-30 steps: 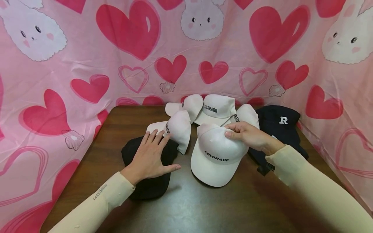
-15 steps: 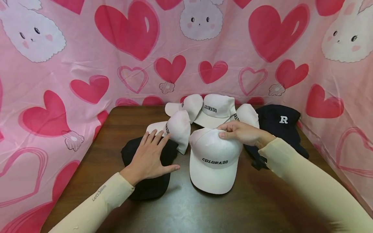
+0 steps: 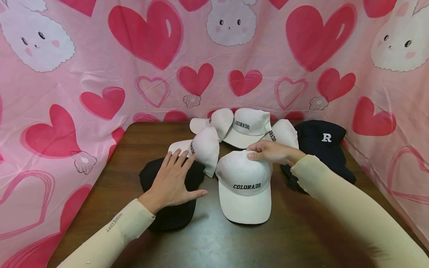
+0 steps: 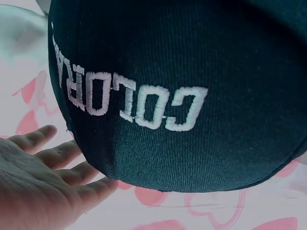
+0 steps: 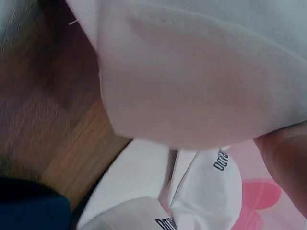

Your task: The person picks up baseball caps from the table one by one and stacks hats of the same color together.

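Observation:
In the head view, my right hand [image 3: 275, 152] pinches the top of a white baseball cap [image 3: 246, 173], its COLORADO lettering and brim facing me. Whether that brim touches the table cannot be told. My left hand [image 3: 171, 182], fingers spread and straight, lies over a black baseball cap [image 3: 175, 216] to its left. White COLORADO letters show on the black cap [image 4: 163, 158] in the left wrist view, with straight fingers [image 4: 62, 155] beside its edge. The white cap's crown [image 5: 182, 91] fills most of the right wrist view, a finger [image 5: 285, 167] at its edge.
Several white COLORADO caps, one with its brim to the left [image 3: 206, 149], another facing forward [image 3: 246, 126], lie toward the table's back edge. Dark caps, one bearing an R [image 3: 326, 137], are piled at the right. A heart-patterned pink cloth [image 3: 214, 56] hangs behind the brown table [image 3: 214, 245].
My right hand has brought the white cap left and slightly toward me, turning it so the lettering sits level. My left hand has stayed over the black cap.

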Demonstrator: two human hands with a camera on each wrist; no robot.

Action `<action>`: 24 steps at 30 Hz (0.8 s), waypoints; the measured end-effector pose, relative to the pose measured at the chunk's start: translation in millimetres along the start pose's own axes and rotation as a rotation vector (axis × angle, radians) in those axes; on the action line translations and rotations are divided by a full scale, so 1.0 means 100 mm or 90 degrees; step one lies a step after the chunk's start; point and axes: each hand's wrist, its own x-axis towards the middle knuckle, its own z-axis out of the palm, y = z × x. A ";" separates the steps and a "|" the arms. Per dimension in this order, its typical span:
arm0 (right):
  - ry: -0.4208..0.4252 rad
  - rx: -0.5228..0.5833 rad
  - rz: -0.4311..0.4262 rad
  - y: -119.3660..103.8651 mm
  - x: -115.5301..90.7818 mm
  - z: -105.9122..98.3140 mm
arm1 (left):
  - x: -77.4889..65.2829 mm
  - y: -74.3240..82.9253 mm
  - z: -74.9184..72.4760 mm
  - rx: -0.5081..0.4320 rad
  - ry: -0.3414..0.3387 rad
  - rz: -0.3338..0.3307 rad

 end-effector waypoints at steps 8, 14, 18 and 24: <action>0.062 -0.035 0.017 0.04 0.13 0.06 | 0.01 0.01 0.02 0.007 0.005 0.002; 0.085 -0.050 0.027 0.06 0.17 0.09 | 0.01 0.01 0.02 0.007 0.006 0.004; 0.094 -0.057 0.025 0.05 0.18 0.09 | 0.01 0.00 0.03 0.009 0.010 0.004; 0.099 -0.077 0.023 0.04 0.19 0.08 | 0.02 0.00 0.03 0.006 0.010 0.001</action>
